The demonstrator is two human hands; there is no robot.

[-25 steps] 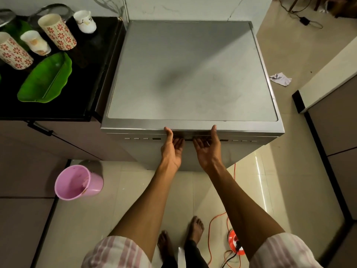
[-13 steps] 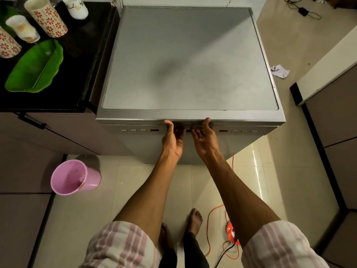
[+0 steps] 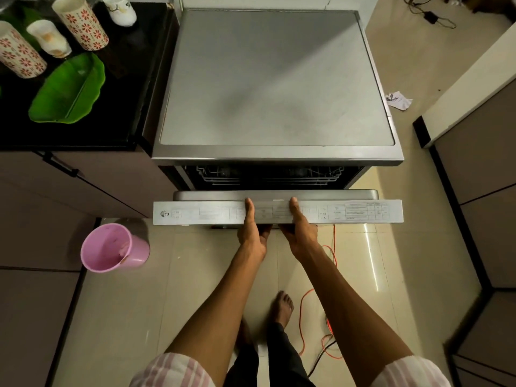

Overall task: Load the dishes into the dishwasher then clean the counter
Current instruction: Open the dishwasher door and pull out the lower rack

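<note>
Head view, looking steeply down: both bare hands grip the top edge of the dishwasher door point(image 3: 277, 213), which is tilted partway out from the dishwasher point(image 3: 276, 79); the left hand point(image 3: 252, 234) has its thumb laid over the printed control strip and its other fingers curled underneath, hidden by the door; the right hand point(image 3: 300, 233) sits just beside it in the same hold, thumb on top, fingers tucked under the edge (how tightly they close below cannot be told). Through the gap between door and body the wire upper rack point(image 3: 268, 174) shows in the dark interior; whether it holds anything cannot be made out.

Dishes wait on the black counter point(image 3: 125, 79) to the left of the machine: a green leaf-shaped plate point(image 3: 68, 90) lies flat near the front; behind it stand two tall cups with red flower print point(image 3: 81, 22), one further left point(image 3: 19, 53), with a small white cup point(image 3: 49, 37) between them; another white cup point(image 3: 120, 9) stands near the counter's back corner, close to the dishwasher's side.

On the tiled floor point(image 3: 173, 303) a pink bucket point(image 3: 111, 247) stands below the counter, left of the door; an orange cable point(image 3: 315, 314) trails by the person's bare feet; a crumpled paper point(image 3: 398, 99) lies on the floor right of the machine; striped pink sleeves point(image 3: 173, 371) frame the bottom edge.
</note>
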